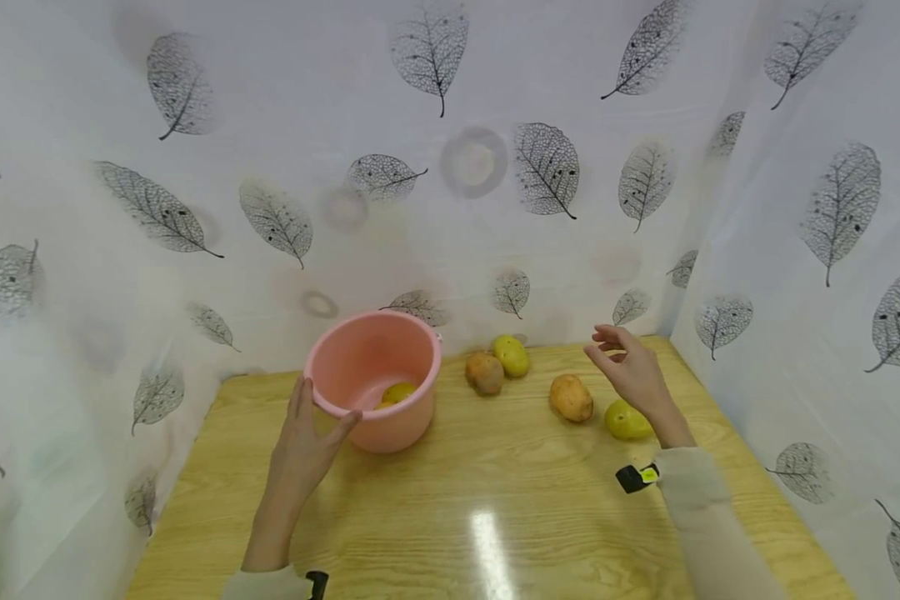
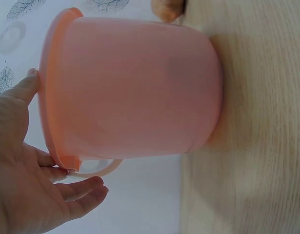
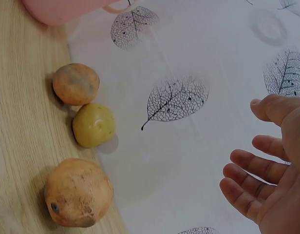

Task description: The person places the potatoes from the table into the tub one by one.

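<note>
A pink bucket stands upright on the left half of the wooden table. My left hand touches its near-left rim, thumb and fingers spread along the edge; the left wrist view shows the fingertips close to the handle joint. Inside the bucket lies a yellow item, partly hidden by the wall. My right hand hovers at the right with fingers loosely bent and nothing between them. Below it are a brown potato-like item and a yellow-green roundish one, the latter partly behind the wrist.
Farther back, right of the bucket, a brown potato-like item touches a yellow-green one. A white leaf-patterned curtain borders the table at the back and sides. The bucket's pale handle hangs at its side.
</note>
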Demonstrator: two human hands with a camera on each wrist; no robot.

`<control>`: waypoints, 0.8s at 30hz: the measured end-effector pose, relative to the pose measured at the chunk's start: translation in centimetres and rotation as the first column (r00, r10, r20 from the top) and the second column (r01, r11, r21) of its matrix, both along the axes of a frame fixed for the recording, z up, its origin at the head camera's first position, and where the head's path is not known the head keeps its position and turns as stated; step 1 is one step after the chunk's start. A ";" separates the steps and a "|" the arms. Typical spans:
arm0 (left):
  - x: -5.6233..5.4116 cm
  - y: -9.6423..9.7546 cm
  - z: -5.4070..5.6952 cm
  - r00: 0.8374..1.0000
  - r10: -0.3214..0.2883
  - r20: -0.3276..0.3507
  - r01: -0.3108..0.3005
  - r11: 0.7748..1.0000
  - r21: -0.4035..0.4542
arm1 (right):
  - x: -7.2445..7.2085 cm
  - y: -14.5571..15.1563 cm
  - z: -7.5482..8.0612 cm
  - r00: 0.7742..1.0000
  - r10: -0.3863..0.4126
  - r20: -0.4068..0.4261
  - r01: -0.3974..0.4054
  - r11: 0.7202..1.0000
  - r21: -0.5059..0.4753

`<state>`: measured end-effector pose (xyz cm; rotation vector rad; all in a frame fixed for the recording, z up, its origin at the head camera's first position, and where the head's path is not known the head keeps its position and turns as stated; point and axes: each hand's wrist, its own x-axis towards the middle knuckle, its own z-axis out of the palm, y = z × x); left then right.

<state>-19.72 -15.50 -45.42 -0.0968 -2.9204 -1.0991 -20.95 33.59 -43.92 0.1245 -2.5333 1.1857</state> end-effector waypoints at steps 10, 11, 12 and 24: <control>0.1 0.0 0.0 1.000 0.002 0.011 -0.002 1.000 0.002 | 1.1 2.8 -0.7 0.997 -0.071 -0.009 0.071 0.997 0.003; 0.1 0.0 0.0 1.000 0.002 0.012 -0.002 1.000 0.001 | 1.2 3.0 -0.7 0.997 -0.075 -0.010 0.075 0.997 0.001; 0.1 0.0 0.0 1.000 0.001 0.012 -0.001 1.000 0.000 | 1.3 3.2 -0.8 0.997 -0.078 -0.014 0.078 0.997 0.001; 0.3 0.1 0.1 1.000 0.006 0.016 -0.006 1.000 0.006 | 1.5 4.1 -1.7 0.996 -0.081 -0.034 0.081 0.997 -0.005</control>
